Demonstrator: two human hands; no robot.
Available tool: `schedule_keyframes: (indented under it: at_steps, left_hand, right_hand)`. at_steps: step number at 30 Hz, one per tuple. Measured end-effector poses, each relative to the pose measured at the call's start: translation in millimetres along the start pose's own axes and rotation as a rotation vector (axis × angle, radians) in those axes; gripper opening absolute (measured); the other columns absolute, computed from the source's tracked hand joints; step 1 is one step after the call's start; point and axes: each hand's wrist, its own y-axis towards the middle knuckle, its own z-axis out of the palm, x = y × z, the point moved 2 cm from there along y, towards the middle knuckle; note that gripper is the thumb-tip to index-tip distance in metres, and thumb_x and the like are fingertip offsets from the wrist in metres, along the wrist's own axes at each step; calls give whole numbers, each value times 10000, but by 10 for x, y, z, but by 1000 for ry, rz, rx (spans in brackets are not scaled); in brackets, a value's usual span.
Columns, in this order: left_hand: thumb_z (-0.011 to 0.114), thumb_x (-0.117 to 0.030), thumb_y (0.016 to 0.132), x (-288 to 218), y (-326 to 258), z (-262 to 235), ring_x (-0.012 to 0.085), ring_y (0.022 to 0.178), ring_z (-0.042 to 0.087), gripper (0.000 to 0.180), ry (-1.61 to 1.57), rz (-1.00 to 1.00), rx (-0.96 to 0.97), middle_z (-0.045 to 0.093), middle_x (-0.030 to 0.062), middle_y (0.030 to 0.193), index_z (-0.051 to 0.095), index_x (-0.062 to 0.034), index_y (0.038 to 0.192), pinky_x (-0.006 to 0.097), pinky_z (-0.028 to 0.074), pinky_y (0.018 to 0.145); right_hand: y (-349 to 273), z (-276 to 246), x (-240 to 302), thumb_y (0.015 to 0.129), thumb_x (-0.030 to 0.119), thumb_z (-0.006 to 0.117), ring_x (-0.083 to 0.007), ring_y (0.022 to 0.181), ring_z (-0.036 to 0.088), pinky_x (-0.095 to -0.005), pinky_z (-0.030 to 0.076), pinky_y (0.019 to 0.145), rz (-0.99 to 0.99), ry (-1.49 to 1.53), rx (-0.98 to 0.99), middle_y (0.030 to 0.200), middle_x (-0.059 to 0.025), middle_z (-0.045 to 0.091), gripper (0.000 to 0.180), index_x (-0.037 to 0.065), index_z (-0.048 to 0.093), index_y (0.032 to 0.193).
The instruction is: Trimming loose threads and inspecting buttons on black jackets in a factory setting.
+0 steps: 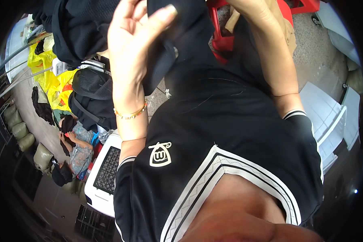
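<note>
At the top centre is my left hand (131, 34), with a beaded bracelet (131, 115) on its wrist. Its thumb lies over a piece of black cloth (159, 66), and the fingers beside the cloth are partly cut off by the upper edge. The hand seems to grip that cloth, which hangs down beside the wrist. My right forearm (276, 52) reaches up to the top edge at the right. The right hand itself lies beyond the frame, so what it holds is hidden.
Dark cloth (82, 28) is heaped at the upper left, above yellow plastic bags (46, 64) and a black bag (92, 84). Farther left, a person (80, 147) sits beside a white crate with a dark grid (105, 173). Red stools (220, 42) stand at the top; white panels (324, 113) lie right.
</note>
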Motion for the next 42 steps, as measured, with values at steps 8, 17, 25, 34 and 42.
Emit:
schedule_keyframes:
  at_steps: [8,17,25,34,42]
  left_hand:
    - [628,79,826,-81,-187,103,158,1056,621,463,-80,-1,-34,630,118,1178,517,56,1276,247,456,956]
    - [612,75,849,-138,-134,168,156,1075,587,448,-51,96,-87,587,133,1203,486,59,1278,260,460,960]
    - [596,38,885,-165,-102,261,150,1000,622,445,-13,127,-101,626,150,1155,458,54,1307,239,486,897]
    - [584,-11,906,-241,-21,300,38,872,555,335,56,132,-56,627,7,1012,556,34,1236,161,421,832]
    - [607,-19,902,-260,62,237,35,770,562,217,202,182,-26,652,18,905,639,18,1113,165,445,744]
  right_hand:
    - [239,-169,195,854,183,708,-26,659,460,-194,387,567,-86,-594,-233,756,39,570,249,-18,644,987]
    - [-339,65,429,715,36,783,-128,576,537,-252,416,517,-513,-462,76,740,-50,635,381,23,684,1082]
    - [-348,47,266,721,-39,724,-177,625,590,-260,459,559,-568,-435,-32,803,-77,677,398,6,666,1112]
    - [-362,142,115,868,-26,646,-88,794,617,-212,483,707,-383,1,-75,894,-61,679,161,-43,672,1026]
    - [-287,21,22,874,25,664,-54,769,585,-196,469,668,-368,22,-10,846,-28,672,118,-41,674,972]
